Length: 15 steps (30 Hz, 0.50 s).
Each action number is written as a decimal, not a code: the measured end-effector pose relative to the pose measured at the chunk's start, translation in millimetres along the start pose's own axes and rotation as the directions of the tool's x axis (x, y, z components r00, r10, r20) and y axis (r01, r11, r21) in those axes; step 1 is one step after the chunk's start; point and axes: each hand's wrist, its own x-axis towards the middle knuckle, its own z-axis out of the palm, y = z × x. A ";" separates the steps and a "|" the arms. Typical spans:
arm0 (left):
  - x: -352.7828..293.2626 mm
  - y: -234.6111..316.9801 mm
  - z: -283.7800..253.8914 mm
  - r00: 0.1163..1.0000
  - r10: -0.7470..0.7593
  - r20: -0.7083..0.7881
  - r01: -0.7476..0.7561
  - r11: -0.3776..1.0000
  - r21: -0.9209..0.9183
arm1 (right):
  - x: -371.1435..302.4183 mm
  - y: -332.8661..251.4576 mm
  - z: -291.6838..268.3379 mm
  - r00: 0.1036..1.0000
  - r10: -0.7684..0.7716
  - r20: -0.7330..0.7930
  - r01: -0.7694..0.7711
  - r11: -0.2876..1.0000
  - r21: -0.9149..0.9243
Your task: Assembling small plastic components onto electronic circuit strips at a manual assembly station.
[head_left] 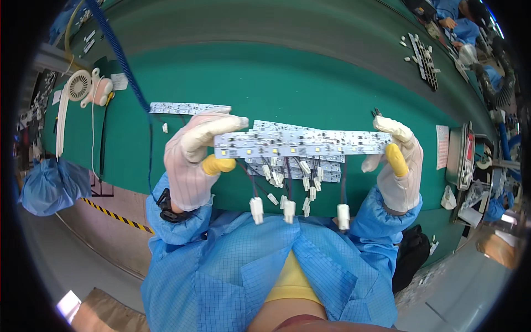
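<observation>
Both my hands wear white gloves with yellow thumb tips. My left hand (194, 157) pinches the left end of a stack of long white LED strip boards (298, 143). At the stack's right end my right hand (399, 163) grips it the same way. The stack is held level above the green bench mat (310, 83). Dark wires with white plug connectors (289, 211) hang down from the boards toward my blue smock. More strip boards show fanned out just behind and below the front one.
One more white strip board (189, 108) lies on the mat beyond my left hand. A blue coiled cable (124, 61) hangs over the mat. A small white fan (80, 86) stands at far left. At far right stands a metal tray (462, 157), and other workers in blue sit at upper right.
</observation>
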 end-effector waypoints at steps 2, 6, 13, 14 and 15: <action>-1.2 2.4 0.8 0.998 -0.033 -0.054 0.033 0.999 0.005 | -0.4 -1.5 3.7 0.998 0.046 -0.043 -0.049 0.997 -0.064; -6.1 -3.5 -2.0 0.986 -0.104 -0.130 0.105 0.994 0.002 | -2.9 -5.7 11.2 0.997 0.080 -0.021 -0.079 0.996 0.029; -10.7 -13.5 -13.3 0.984 -0.131 -0.117 0.134 0.991 0.023 | -0.4 -10.3 8.7 0.987 0.124 0.099 -0.129 0.990 0.051; -11.1 -14.2 -13.4 0.979 -0.147 -0.143 0.151 0.988 0.017 | -0.3 -11.0 10.1 0.984 0.144 0.100 -0.146 0.989 0.011; -11.9 -15.5 -13.0 0.972 -0.164 -0.171 0.166 0.986 0.002 | 0.2 -11.5 10.5 0.982 0.146 0.120 -0.147 0.989 -0.001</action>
